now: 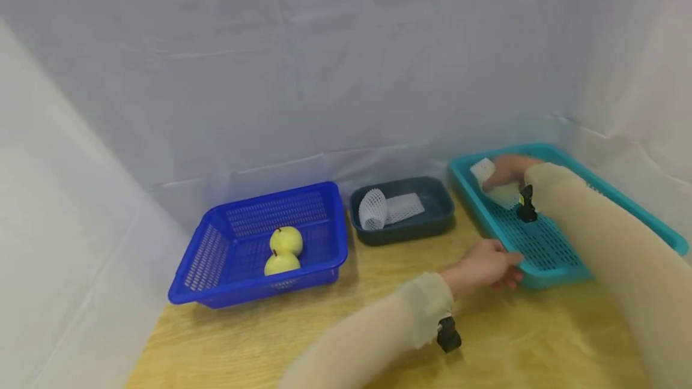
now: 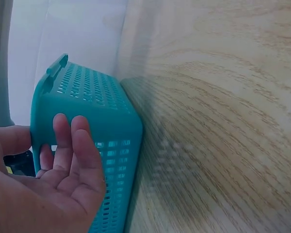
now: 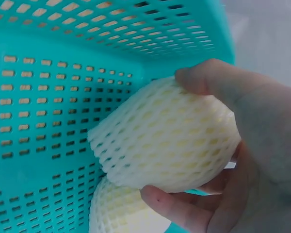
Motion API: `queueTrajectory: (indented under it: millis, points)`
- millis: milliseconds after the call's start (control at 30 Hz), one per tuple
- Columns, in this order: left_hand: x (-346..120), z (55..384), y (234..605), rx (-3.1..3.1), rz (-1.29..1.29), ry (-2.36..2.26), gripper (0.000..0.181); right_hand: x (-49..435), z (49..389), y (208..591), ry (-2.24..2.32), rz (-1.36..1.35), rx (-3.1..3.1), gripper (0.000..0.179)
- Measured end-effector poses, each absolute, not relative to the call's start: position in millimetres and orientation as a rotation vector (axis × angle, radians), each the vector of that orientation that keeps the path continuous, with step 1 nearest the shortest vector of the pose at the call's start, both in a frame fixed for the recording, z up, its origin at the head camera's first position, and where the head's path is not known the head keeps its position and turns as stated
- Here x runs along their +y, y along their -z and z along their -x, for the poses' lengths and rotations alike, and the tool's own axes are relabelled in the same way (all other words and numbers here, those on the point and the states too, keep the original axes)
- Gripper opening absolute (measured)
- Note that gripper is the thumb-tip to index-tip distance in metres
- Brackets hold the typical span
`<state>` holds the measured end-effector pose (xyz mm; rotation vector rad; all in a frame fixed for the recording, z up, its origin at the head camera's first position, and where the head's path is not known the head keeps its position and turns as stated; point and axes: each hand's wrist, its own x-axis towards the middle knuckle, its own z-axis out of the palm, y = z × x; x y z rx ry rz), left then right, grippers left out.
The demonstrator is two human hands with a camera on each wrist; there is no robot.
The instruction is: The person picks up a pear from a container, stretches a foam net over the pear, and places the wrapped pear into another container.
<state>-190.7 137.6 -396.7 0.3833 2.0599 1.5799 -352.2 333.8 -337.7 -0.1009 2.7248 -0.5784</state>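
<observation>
Inside the teal basket (image 1: 532, 239), my right hand (image 1: 508, 171) grips a pear in a white foam net (image 3: 165, 136), thumb on one side and fingers around the other. The net's loose end sticks out beyond the fruit. Under it in the right wrist view, a second netted pear (image 3: 123, 208) lies in the basket, partly covered. My left hand (image 1: 486, 266) holds the basket's near left corner. In the left wrist view the thumb (image 2: 17, 140) lies at the rim and the fingers (image 2: 85, 150) are bent against the outer wall.
A blue basket (image 1: 216, 293) on the left holds two bare yellow pears (image 1: 286, 240). Between the baskets stands a small dark green tray (image 1: 438, 209) with empty white foam nets (image 1: 373, 209). Pale sheeting (image 1: 324, 77) closes off the back and sides of the wooden table (image 1: 243, 341).
</observation>
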Motion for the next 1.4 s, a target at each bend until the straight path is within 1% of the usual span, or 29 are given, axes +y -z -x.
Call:
queueTrajectory:
  millis: [167,267,467,633,767,900,1200,1400]
  points:
    - [138,189,395,2.047,-0.381,-1.581,0.022,328,354,341,0.462,0.134,2.757,0.061]
    - [138,188,394,2.038,-0.386,-1.575,0.022,325,356,345,0.426,0.159,2.787,0.067]
    - [137,188,394,2.031,-0.428,-1.532,0.023,323,361,356,0.456,0.109,2.789,0.091]
    - [137,189,390,2.037,-0.427,-1.537,0.024,321,363,356,0.49,0.11,2.804,0.092]
    - [138,187,389,2.042,-0.41,-1.535,0.024,321,362,353,0.412,0.159,2.818,0.092]
    - [140,186,389,2.04,-0.416,-1.525,0.022,322,359,349,0.299,0.19,2.84,0.091]
    - [140,188,387,2.06,-0.4,-1.517,0.022,319,351,337,0.236,0.22,2.855,0.085]
    - [142,192,387,2.07,-0.389,-1.515,0.022,317,337,329,0.074,0.252,2.923,0.072]
